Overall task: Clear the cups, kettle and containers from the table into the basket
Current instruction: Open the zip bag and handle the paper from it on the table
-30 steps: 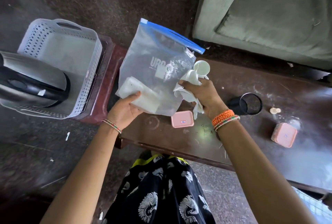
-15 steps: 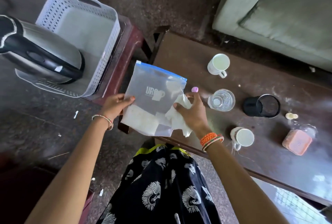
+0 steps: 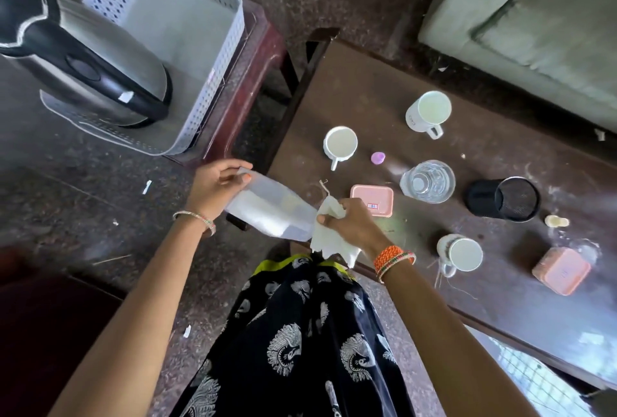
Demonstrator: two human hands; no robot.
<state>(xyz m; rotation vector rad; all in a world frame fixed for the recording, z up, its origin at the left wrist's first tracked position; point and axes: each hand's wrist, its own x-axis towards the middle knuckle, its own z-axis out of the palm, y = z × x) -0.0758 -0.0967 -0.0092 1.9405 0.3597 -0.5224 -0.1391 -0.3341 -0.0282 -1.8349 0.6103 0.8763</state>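
We find both hands closed on a clear plastic bag [image 3: 267,213] held off the near left corner of the table [image 3: 350,89], over the floor: the left hand [image 3: 213,189] pinches its left end, while the right hand [image 3: 350,226] grips its right end together with a white cloth [image 3: 329,243] that hangs below the fist. The kettle [image 3: 90,72] already lies on its side in the basket [image 3: 187,15], which sits on a red stool [image 3: 247,89] just off the table's left edge. Three white mugs [image 3: 340,144], [image 3: 429,112] and [image 3: 462,253], a glass [image 3: 427,181], a black mesh cup [image 3: 504,199] and two pink containers, [image 3: 372,200] near the front edge and [image 3: 561,270] toward the right, remain on the table. We judge the step in hand to be carrying the bag across to the basket; it should be kept level and supported at both ends, lowered beside the kettle rather than dropped, and the cloth released from the right grip so that hand is free for the mugs. We cannot make out what the bag holds beyond a pale mass, nor whether its seal is closed. The kettle is cut off at the left frame edge, the containers' contents are hidden under their lids, and the small purple object [image 3: 378,158] beside the nearest mug is too small to identify.
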